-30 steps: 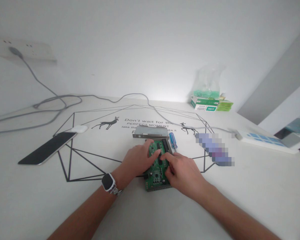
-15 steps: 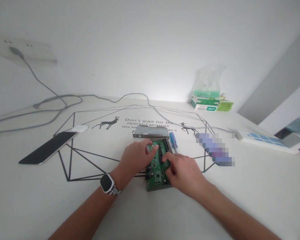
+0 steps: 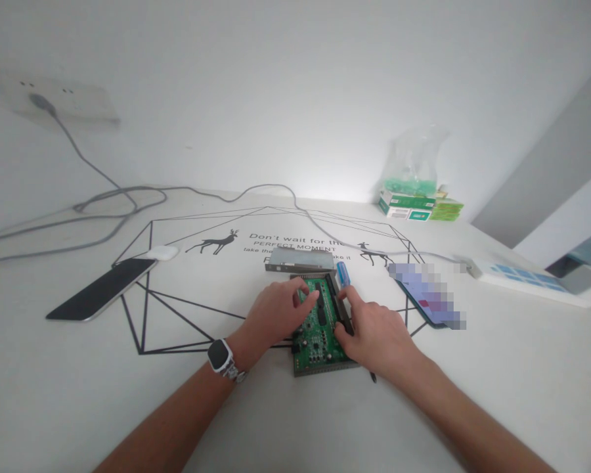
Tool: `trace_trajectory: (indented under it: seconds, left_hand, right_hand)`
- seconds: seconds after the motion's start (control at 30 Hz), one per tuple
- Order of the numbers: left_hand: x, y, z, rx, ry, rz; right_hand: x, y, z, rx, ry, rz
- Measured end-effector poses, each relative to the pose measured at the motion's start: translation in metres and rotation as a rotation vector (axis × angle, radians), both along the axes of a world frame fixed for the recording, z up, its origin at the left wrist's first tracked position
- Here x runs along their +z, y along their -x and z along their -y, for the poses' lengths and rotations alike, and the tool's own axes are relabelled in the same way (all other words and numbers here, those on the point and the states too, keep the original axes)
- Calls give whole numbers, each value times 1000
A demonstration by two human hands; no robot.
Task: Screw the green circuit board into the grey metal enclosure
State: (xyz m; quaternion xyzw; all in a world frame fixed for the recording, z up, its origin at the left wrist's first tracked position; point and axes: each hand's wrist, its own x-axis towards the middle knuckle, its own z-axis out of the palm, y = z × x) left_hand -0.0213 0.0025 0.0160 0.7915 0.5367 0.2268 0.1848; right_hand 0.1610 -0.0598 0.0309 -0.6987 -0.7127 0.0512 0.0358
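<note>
A green circuit board lies flat on the white table in front of me. My left hand, with a watch on the wrist, rests on the board's left side, its fingers curled and its fingertips pressing the top face. At the board's right edge is my right hand, fingers bent, pinching the black connector strip. Just behind the board lie a grey metal plate and a blue-handled screwdriver.
A dark phone and a white earbud case lie at the left. Grey cables run from a wall socket. A blurred phone, a white power strip and green boxes sit at the right.
My right hand has slid from the top of the board to its right edge and onto the black connector strip. My left hand stayed on the board's left side.
</note>
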Motion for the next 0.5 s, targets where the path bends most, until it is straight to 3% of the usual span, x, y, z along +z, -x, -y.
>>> trace_trajectory:
  seconds: [0.5]
  left_hand:
    - [2,0,1,11,-11,-34]
  right_hand:
    - [-1,1,-1,21,6,-13]
